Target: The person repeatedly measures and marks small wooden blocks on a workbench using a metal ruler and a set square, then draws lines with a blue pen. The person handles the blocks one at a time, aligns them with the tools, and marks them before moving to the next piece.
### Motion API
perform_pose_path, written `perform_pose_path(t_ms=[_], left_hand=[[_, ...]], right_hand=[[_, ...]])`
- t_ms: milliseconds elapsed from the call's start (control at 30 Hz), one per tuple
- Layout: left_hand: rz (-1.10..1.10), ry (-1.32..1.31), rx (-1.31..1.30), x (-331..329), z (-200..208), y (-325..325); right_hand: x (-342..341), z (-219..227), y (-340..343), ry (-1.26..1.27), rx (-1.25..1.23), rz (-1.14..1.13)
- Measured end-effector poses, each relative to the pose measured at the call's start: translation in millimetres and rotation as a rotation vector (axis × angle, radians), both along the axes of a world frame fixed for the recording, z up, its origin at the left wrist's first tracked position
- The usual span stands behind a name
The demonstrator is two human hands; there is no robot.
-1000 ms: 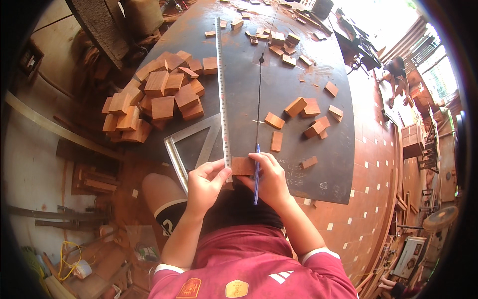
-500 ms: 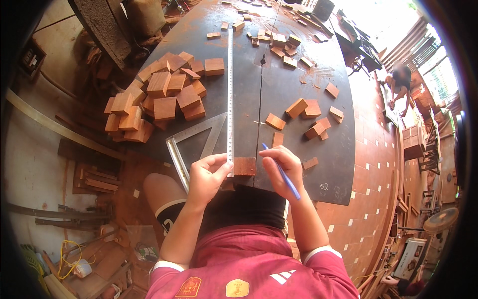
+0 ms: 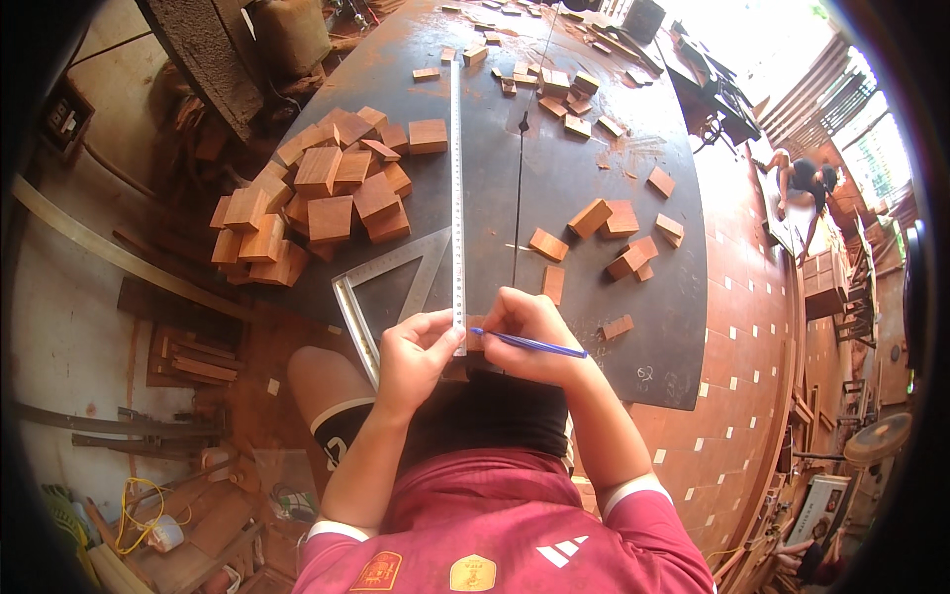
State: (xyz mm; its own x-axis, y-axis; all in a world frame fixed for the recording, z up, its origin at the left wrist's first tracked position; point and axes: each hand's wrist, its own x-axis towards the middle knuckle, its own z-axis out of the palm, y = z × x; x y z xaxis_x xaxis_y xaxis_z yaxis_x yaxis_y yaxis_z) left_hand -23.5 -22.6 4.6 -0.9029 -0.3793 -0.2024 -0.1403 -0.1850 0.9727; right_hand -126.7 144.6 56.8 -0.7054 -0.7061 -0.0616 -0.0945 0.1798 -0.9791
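Note:
My left hand [image 3: 418, 358] is closed on the near end of a long steel ruler [image 3: 456, 198], thumb on top. The ruler runs straight away from me over the dark table. In my right hand [image 3: 529, 332] is a blue pen [image 3: 539, 345], its tip beside the ruler's right edge. Under the pen tip lies a reddish-brown wooden block [image 3: 476, 343], mostly covered by my right hand. A metal set square [image 3: 381, 267] rests just left of the ruler, near my left hand.
A heap of wooden blocks [image 3: 332, 188] covers the table's left side. Several loose blocks [image 3: 620, 218] lie to the right, with small offcuts [image 3: 554, 84] farther back. A slot [image 3: 519, 198] runs along the dark tabletop [image 3: 653, 307]. Another person [image 3: 804, 183] works at the far right.
My right hand has moved left, bringing the pen tip from above the table to the ruler's edge over the block. My left hand has stayed on the ruler.

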Motion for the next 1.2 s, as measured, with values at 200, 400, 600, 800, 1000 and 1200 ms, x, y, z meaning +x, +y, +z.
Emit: perform_pose_path(t_ms=[200, 400, 600, 800, 1000, 1200], left_hand=[[0.011, 0.044, -0.035, 0.6, 2.1, 3.6], [0.011, 0.086, -0.179, 1.8, 0.2, 2.3], [0.022, 0.077, -0.290, 2.8, -5.0, 0.8], [0.025, 0.077, -0.305, 3.3, -4.7, 1.6], [0.037, 0.078, -0.289, 2.7, -5.1, 2.0], [0.043, 0.075, -0.279, 2.8, -6.3, 1.9]], right_hand=[[-3.7, -10.1, -1.6, 0.000, 0.073, -0.016], [-2.7, -15.5, -3.5, -0.035, 0.025, -0.020], [-3.1, -12.3, -3.7, -0.035, 0.057, -0.005], [-3.3, -15.3, -3.0, -0.043, 0.052, -0.004], [-2.9, -9.8, -3.6, -0.039, 0.076, 0.001], [-4.3, -6.7, -4.3, -0.004, 0.112, 0.015]])
